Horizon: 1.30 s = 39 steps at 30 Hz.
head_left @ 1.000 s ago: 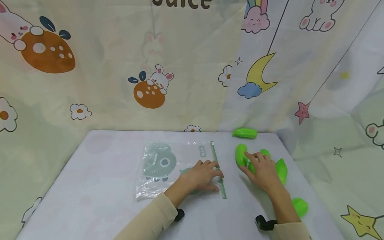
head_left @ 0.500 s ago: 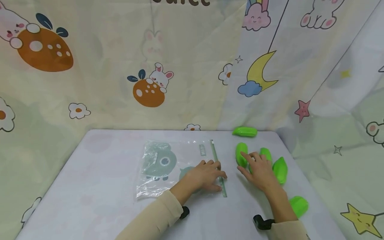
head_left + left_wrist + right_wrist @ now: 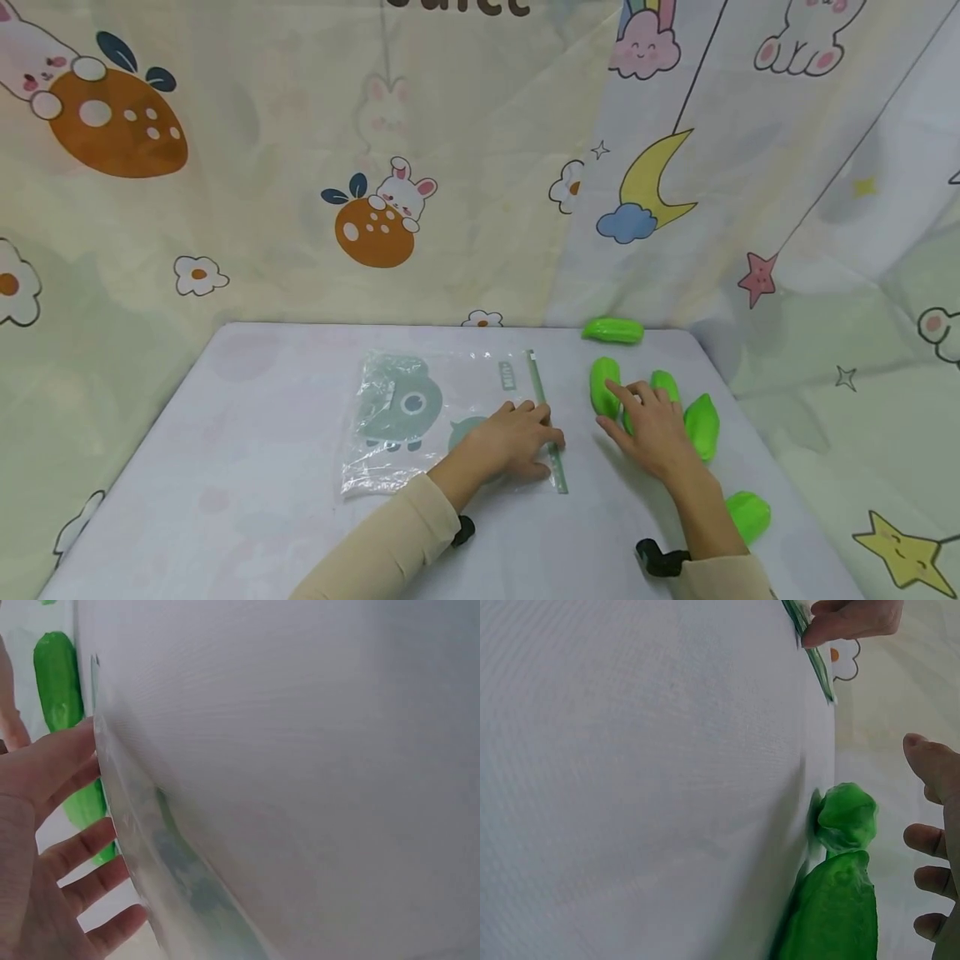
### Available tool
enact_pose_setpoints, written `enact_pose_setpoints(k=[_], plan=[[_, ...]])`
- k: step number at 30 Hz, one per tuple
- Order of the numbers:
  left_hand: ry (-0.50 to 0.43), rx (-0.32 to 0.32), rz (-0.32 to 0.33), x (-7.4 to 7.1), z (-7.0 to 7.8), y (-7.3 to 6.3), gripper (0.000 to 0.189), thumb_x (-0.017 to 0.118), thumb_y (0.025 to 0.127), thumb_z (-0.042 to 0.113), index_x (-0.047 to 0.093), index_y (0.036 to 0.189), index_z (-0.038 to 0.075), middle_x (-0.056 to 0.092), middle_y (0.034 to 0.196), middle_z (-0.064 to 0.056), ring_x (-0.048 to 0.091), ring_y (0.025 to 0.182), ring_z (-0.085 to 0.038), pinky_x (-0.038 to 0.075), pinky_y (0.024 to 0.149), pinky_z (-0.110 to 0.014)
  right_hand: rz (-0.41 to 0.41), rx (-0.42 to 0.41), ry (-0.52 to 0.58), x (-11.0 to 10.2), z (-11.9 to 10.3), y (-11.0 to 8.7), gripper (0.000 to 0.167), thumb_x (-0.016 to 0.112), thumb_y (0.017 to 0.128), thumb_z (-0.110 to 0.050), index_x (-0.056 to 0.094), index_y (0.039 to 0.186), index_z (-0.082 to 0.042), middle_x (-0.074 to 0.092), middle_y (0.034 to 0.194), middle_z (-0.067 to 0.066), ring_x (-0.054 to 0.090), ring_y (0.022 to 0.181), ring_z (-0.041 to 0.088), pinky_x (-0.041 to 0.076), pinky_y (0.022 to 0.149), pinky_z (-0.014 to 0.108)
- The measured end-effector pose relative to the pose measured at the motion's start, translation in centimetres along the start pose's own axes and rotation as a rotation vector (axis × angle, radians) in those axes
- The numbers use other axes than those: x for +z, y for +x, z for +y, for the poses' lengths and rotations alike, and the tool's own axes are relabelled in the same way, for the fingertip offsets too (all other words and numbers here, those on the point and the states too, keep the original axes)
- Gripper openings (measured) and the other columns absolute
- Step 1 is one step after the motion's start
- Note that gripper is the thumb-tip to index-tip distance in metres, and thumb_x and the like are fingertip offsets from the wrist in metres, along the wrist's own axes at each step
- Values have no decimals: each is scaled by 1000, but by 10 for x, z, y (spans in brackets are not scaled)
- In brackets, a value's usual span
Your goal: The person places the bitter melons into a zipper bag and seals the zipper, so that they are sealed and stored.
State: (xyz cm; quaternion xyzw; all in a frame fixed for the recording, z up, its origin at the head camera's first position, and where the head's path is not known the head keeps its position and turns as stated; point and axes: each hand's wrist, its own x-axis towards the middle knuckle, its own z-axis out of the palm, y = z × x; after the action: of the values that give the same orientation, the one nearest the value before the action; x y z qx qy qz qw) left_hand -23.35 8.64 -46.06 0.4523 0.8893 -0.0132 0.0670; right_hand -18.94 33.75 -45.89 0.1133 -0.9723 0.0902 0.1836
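Note:
My left hand (image 3: pixel 506 442) rests on a clear plastic zip bag (image 3: pixel 401 404) printed with pale green cartoon figures, fingers spread over its green slider strip (image 3: pixel 536 375). The left wrist view has these fingers at the bag's edge, extended and not curled round it. My right hand (image 3: pixel 654 433) is held above several glossy green vegetable-shaped pieces, fingers loosely spread. Its fingertips are beside a long rounded green piece (image 3: pixel 602 373); in the right wrist view the hand (image 3: pixel 949 817) stands apart from the green pieces (image 3: pixel 847 817). Another piece is partly hidden under the hand.
One green piece (image 3: pixel 613 331) lies at the table's back edge. A pointed one (image 3: pixel 702 427) and a rounder one (image 3: pixel 750 517) lie on the right. Black wrist mounts (image 3: pixel 660 558) show at both cuffs. A cartoon-printed cloth (image 3: pixel 480 208) hangs behind the white table (image 3: pixel 225 467).
My left hand has slid slightly right along the bag. The right hand has shifted a little left and its fingers have eased near the long green piece. The pieces stay in place.

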Motion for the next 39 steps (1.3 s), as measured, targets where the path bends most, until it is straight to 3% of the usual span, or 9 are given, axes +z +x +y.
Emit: enact_pose_setpoints(k=[8,23,30,39], plan=[[-34,-7,3,3,0,-5,45,74,90,54,60,131,44,53,124,9,51,116,-13,47,104,-41,-3,-2,10,3,-2,-4,58,78,91,-37,60,141,-13,62,118,18,54,99,41,43,77,55],[8,-22,22,8,-1,-6,35,72,90,57,62,120,42,56,115,12,51,111,-12,45,94,-34,2,-9,30,5,-4,-3,58,78,91,-38,60,141,-14,61,119,18,53,101,40,41,78,54],[-29,-38,43,9,-4,-9,31,72,90,56,59,110,36,53,110,13,51,108,-12,44,95,-33,-3,-23,43,7,-5,-1,59,77,92,-38,58,142,-14,60,120,17,53,101,41,41,79,54],[-91,-41,73,8,-6,-12,34,71,92,55,58,112,30,50,103,11,52,83,-7,48,85,-32,7,-32,59,12,-10,4,58,77,92,-36,59,141,-13,61,121,17,54,104,43,45,80,59]])
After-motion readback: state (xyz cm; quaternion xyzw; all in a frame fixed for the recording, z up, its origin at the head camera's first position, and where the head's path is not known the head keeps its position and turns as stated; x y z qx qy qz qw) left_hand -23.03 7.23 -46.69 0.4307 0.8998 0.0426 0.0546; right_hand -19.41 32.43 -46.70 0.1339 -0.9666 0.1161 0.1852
